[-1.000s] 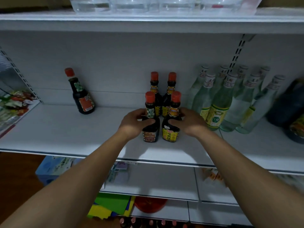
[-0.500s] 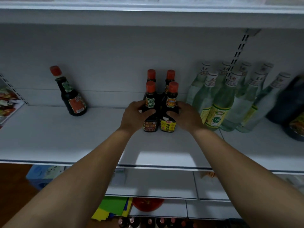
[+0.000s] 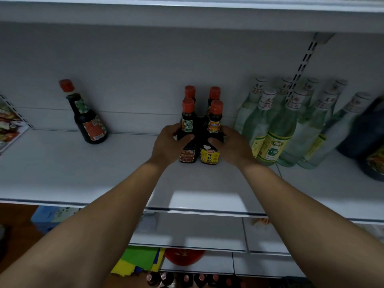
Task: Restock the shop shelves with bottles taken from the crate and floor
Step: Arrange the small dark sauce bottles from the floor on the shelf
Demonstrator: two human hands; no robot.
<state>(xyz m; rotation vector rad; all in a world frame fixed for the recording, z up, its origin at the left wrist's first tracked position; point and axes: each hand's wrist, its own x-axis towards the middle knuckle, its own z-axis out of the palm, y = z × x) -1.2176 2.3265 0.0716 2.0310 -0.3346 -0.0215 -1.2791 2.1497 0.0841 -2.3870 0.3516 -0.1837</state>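
Left grip (image 3: 168, 142) curls round the brown-label bottle (image 3: 188, 155), right grip (image 3: 232, 144) round the yellow-label bottle (image 3: 209, 155) — both upright on the shelf (image 3: 104, 173), touching each other, just in front of two back bottles (image 3: 190, 91). I judge I hold them low so they do not tip and make a tidy block. One lone bottle (image 3: 89, 121) stands well apart at left, pale green bottles (image 3: 276, 132) near at right — white back wall (image 3: 145, 69), lower shelves (image 3: 197, 231) beneath.
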